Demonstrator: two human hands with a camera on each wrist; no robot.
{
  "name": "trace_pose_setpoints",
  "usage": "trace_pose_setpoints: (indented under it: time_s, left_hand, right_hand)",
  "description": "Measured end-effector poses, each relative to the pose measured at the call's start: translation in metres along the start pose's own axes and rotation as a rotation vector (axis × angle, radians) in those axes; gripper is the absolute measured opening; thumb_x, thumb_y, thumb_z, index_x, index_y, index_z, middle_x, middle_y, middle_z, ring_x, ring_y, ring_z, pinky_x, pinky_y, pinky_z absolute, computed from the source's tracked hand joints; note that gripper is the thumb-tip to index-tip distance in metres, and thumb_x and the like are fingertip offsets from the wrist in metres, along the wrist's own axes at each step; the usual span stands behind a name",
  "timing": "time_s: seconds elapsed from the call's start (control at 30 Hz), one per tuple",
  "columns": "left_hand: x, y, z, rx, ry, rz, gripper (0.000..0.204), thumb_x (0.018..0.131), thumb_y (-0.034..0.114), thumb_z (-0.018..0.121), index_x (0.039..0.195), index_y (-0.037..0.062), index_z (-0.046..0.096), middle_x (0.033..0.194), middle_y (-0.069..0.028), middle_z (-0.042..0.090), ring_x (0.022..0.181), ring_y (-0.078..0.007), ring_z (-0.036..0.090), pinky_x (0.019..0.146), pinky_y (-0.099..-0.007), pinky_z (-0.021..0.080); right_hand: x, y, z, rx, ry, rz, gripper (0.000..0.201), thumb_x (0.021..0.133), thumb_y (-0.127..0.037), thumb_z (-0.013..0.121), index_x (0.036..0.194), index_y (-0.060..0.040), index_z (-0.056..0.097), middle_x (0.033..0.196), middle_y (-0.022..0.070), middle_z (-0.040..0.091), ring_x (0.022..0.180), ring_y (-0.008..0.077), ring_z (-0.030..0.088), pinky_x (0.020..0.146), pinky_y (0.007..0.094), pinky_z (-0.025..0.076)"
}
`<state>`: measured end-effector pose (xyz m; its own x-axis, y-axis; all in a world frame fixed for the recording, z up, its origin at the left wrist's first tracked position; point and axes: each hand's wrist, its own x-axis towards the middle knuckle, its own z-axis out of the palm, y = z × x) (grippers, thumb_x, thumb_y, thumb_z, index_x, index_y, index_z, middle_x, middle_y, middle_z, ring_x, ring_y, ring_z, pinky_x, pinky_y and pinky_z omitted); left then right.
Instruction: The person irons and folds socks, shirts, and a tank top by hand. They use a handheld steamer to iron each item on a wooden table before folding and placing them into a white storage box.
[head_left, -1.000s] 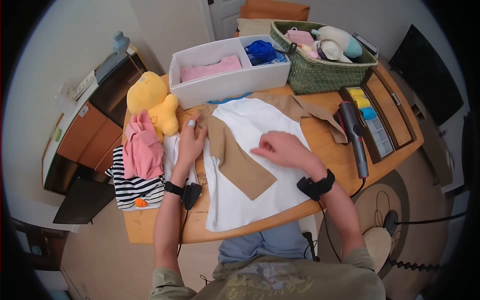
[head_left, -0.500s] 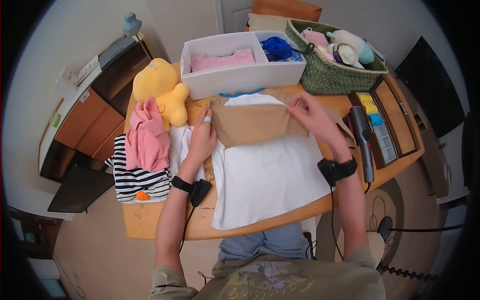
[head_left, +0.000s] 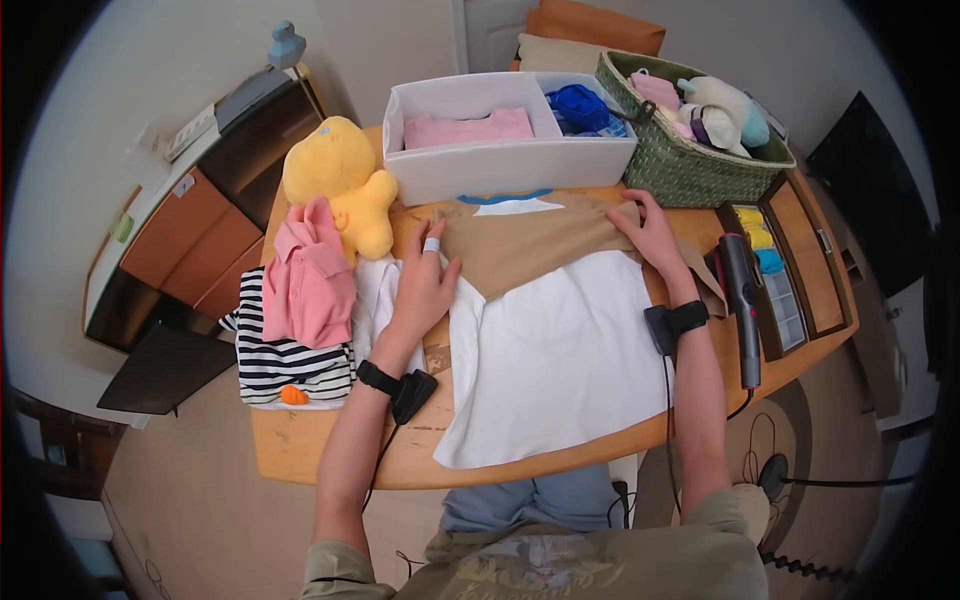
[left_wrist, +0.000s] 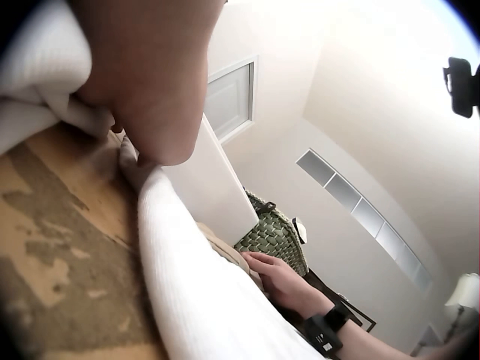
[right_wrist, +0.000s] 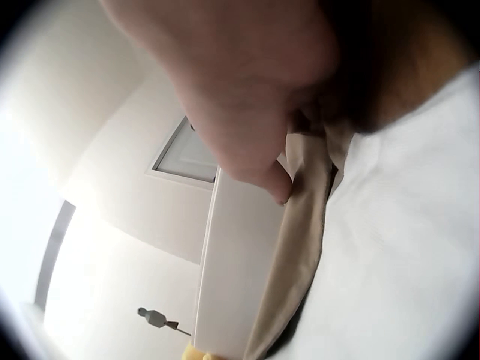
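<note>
A long-sleeved shirt (head_left: 570, 350) with a white body, tan sleeves and blue collar lies spread on the wooden table (head_left: 350, 445). One tan sleeve (head_left: 530, 245) is folded across its upper part. At the shirt's left side, my left hand (head_left: 425, 285) rests with extended fingers along the folded shoulder. My right hand (head_left: 652, 240) pinches the tan fabric near the opposite shoulder, thumb apart from the fingertips. In the right wrist view, the thumb touches the tan cloth (right_wrist: 304, 202), which rises in a ridge; the other fingers are mostly hidden.
Left lie a yellow plush toy (head_left: 340, 185), a pink shirt (head_left: 308, 280) and striped clothing (head_left: 290, 365). A white divided box (head_left: 510, 165) and green basket (head_left: 690, 165) line the back. Right of the shirt are a dark corded styling tool (head_left: 742, 310) and an open wooden case (head_left: 785, 290).
My right hand lifted the folded sleeve up and rightward across the chest, then lowered it near the right shoulder. My left hand stayed by the left shoulder. The head view shifted slightly.
</note>
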<state>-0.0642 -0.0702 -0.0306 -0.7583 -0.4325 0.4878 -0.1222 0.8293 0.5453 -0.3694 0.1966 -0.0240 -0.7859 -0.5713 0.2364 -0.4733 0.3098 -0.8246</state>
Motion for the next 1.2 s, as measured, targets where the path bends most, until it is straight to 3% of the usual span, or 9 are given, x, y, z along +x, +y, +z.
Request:
trace_pose_setpoints:
  time_s: [0.03, 0.23, 0.33, 0.5, 0.6, 0.7, 0.83, 1.0, 1.2]
  left_hand:
    - [0.001, 0.005, -0.003, -0.039, -0.001, -0.040, 0.059, 0.093, 0.008, 0.070, 0.148, -0.0017, 0.050, 0.148, -0.0293, 0.047, 0.136, -0.0466, 0.049, 0.113, -0.0452, 0.043]
    - [0.002, 0.022, -0.017, -0.038, 0.060, -0.025, 0.042, 0.092, 0.009, 0.072, 0.129, -0.0045, 0.059, 0.130, -0.0245, 0.054, 0.122, -0.0429, 0.055, 0.104, -0.0463, 0.046]
    - [-0.012, 0.045, -0.037, 0.161, 0.060, 0.124, 0.038, 0.094, 0.015, 0.074, 0.124, -0.0027, 0.060, 0.116, -0.0200, 0.058, 0.110, -0.0403, 0.059, 0.094, -0.0442, 0.050]
    - [-0.089, 0.114, -0.090, 0.304, -0.270, -0.096, 0.037, 0.093, 0.024, 0.078, 0.114, -0.0015, 0.060, 0.101, -0.0178, 0.060, 0.089, -0.0395, 0.063, 0.076, -0.0462, 0.053]
    - [-0.146, 0.133, -0.093, 0.330, -0.349, -0.052, 0.035, 0.093, 0.024, 0.078, 0.110, -0.0009, 0.059, 0.099, -0.0190, 0.061, 0.086, -0.0409, 0.063, 0.073, -0.0475, 0.053]
    - [-0.171, 0.142, -0.089, 0.294, -0.266, -0.194, 0.033, 0.091, 0.022, 0.079, 0.103, -0.0037, 0.063, 0.096, -0.0175, 0.062, 0.087, -0.0370, 0.065, 0.070, -0.0460, 0.054]
    - [-0.184, 0.159, -0.088, 0.173, -0.174, -0.214, 0.024, 0.086, 0.001, 0.072, 0.109, 0.0013, 0.064, 0.093, -0.0151, 0.060, 0.079, -0.0356, 0.064, 0.066, -0.0452, 0.053]
    - [-0.184, 0.190, -0.076, 0.096, -0.227, -0.118, 0.042, 0.081, -0.006, 0.072, 0.120, 0.0052, 0.066, 0.095, -0.0134, 0.057, 0.076, -0.0349, 0.064, 0.065, -0.0435, 0.053]
    - [-0.192, 0.187, -0.054, 0.083, -0.191, -0.076, 0.054, 0.080, -0.007, 0.072, 0.132, 0.0050, 0.066, 0.094, -0.0111, 0.057, 0.073, -0.0300, 0.062, 0.062, -0.0408, 0.052]
  right_hand:
    - [-0.002, 0.002, 0.000, 0.080, -0.025, 0.020, 0.053, 0.091, -0.026, 0.081, 0.132, -0.0005, 0.061, 0.121, 0.0133, 0.071, 0.111, 0.0209, 0.067, 0.097, 0.0337, 0.052]
    - [-0.008, 0.010, 0.007, 0.158, 0.012, -0.114, 0.044, 0.095, -0.013, 0.076, 0.134, -0.0009, 0.060, 0.119, 0.0107, 0.071, 0.109, 0.0158, 0.067, 0.094, 0.0293, 0.052]
    - [-0.013, 0.007, 0.002, 0.230, -0.021, -0.036, 0.041, 0.096, -0.013, 0.074, 0.133, -0.0009, 0.061, 0.117, 0.0092, 0.072, 0.106, 0.0142, 0.067, 0.092, 0.0286, 0.052]
    - [-0.008, 0.021, 0.010, 0.225, 0.025, -0.140, 0.039, 0.097, -0.013, 0.074, 0.132, -0.0012, 0.062, 0.111, 0.0090, 0.074, 0.101, 0.0125, 0.068, 0.088, 0.0273, 0.053]
    - [-0.008, 0.012, 0.005, 0.296, 0.013, -0.115, 0.035, 0.099, -0.012, 0.072, 0.131, -0.0006, 0.063, 0.114, 0.0085, 0.073, 0.102, 0.0125, 0.068, 0.090, 0.0268, 0.053]
    - [-0.004, 0.009, 0.006, 0.412, 0.054, -0.134, 0.030, 0.101, -0.010, 0.070, 0.128, -0.0001, 0.065, 0.114, 0.0068, 0.073, 0.103, 0.0116, 0.068, 0.090, 0.0264, 0.053]
    - [0.000, 0.000, 0.003, 0.440, 0.088, -0.141, 0.024, 0.102, -0.009, 0.067, 0.124, 0.0003, 0.068, 0.115, 0.0056, 0.073, 0.105, 0.0104, 0.068, 0.093, 0.0253, 0.053]
    - [0.000, 0.009, 0.002, 0.414, 0.048, -0.131, 0.023, 0.104, -0.008, 0.064, 0.125, 0.0007, 0.069, 0.116, 0.0057, 0.073, 0.108, 0.0104, 0.067, 0.096, 0.0245, 0.052]
    - [0.000, -0.001, 0.000, 0.454, 0.177, -0.138, 0.025, 0.106, -0.007, 0.060, 0.128, 0.0016, 0.068, 0.122, 0.0072, 0.072, 0.113, 0.0107, 0.066, 0.100, 0.0255, 0.051]
